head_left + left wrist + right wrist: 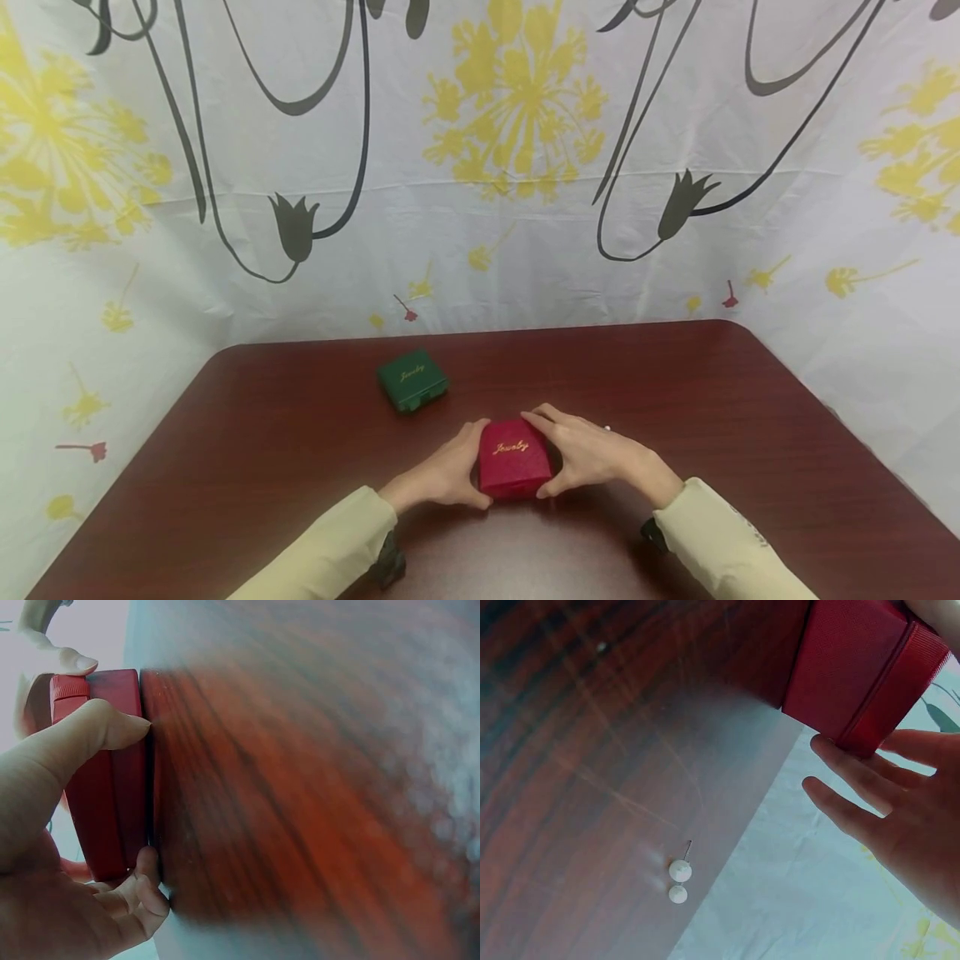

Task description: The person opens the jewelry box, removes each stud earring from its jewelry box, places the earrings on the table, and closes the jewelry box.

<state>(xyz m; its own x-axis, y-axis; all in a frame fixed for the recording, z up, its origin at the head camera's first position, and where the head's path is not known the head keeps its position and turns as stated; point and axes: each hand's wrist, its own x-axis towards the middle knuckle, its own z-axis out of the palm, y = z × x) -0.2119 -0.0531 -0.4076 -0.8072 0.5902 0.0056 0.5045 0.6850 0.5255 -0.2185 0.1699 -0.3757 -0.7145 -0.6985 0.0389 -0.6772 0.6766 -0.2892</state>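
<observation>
Head view: left hand (450, 468) and right hand (591, 450) curve inward, thumbs at the near side, gripping the red box (514, 468) between them.

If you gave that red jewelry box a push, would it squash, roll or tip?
The red box would probably hold its shape: its sides look straight between the left hand and right hand. It seems unlikely to roll, given its flat faces and edges. Tipping looks unlikely too, since it appears wider than tall.

Red box (513, 467), gold "Jewelry" on top; closed; flat on tbl (300, 433)
</observation>
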